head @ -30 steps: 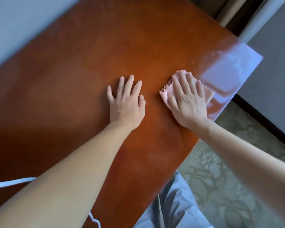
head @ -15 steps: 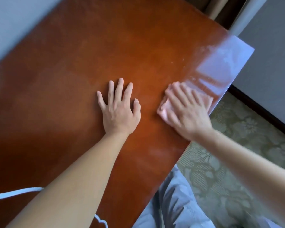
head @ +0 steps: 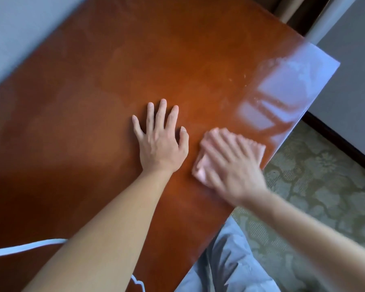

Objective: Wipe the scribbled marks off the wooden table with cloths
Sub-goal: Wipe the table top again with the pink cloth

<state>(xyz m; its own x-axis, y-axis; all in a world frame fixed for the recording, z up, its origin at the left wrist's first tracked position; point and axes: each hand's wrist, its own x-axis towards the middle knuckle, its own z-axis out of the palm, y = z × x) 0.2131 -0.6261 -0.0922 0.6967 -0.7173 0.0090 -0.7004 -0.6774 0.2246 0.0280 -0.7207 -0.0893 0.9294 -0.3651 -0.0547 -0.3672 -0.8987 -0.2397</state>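
The reddish-brown wooden table fills most of the view. My left hand lies flat on it with fingers spread and holds nothing. Just to its right, my right hand presses flat on a pink cloth near the table's right edge; hand and cloth are blurred by motion. Faint pale specks show on the wood beyond the cloth. No clear scribble is visible.
A bright window reflection glares on the table's far right corner. Patterned green carpet lies to the right, below a dark skirting board. My grey trouser leg is by the near edge. A white cord crosses the lower left.
My right hand has slid the pink cloth toward me along the table's right edge. My left hand has stayed flat on the wood.
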